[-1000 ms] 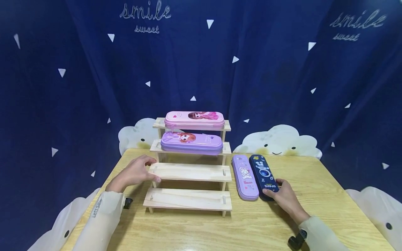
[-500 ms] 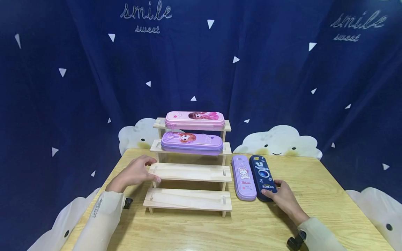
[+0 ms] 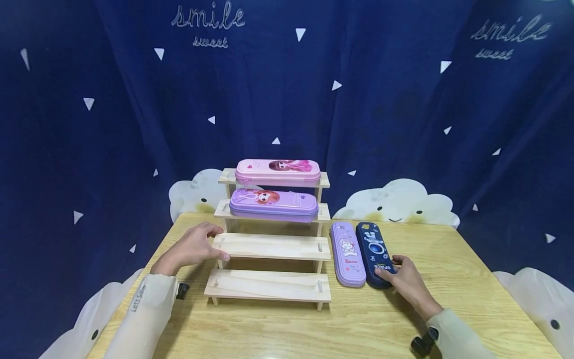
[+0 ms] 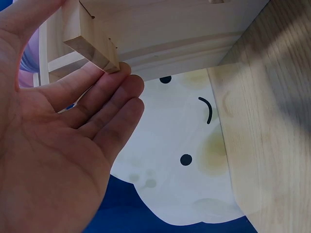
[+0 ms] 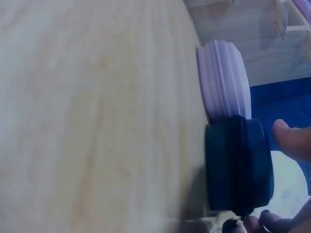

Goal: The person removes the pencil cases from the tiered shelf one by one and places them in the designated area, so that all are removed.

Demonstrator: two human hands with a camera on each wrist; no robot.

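Observation:
My left hand [image 3: 194, 245] holds the left end of a bare board of the wooden step stand [image 3: 274, 245], thumb in front and fingers behind. Up close in the left wrist view, the fingertips [image 4: 127, 80] touch the board's end. On the right, my right hand [image 3: 407, 280] is at the near end of a navy pencil case [image 3: 373, 244] with space pictures. Its thumb [image 5: 291, 138] hovers just off the lid in the right wrist view, while the other fingers are at the zipped side. A lilac pencil case [image 3: 348, 254] lies alongside the navy one on the table.
A pink pencil case [image 3: 278, 172] lies on the stand's top step and a purple one [image 3: 273, 204] on the step below. Both lower boards are bare. The wooden table [image 3: 448, 259] ends at a dark blue curtain [image 3: 385, 124] printed with clouds.
Both cases on the table have shifted slightly left at their near ends, the right hand moving with the navy one. The left hand has stayed in place on the stand.

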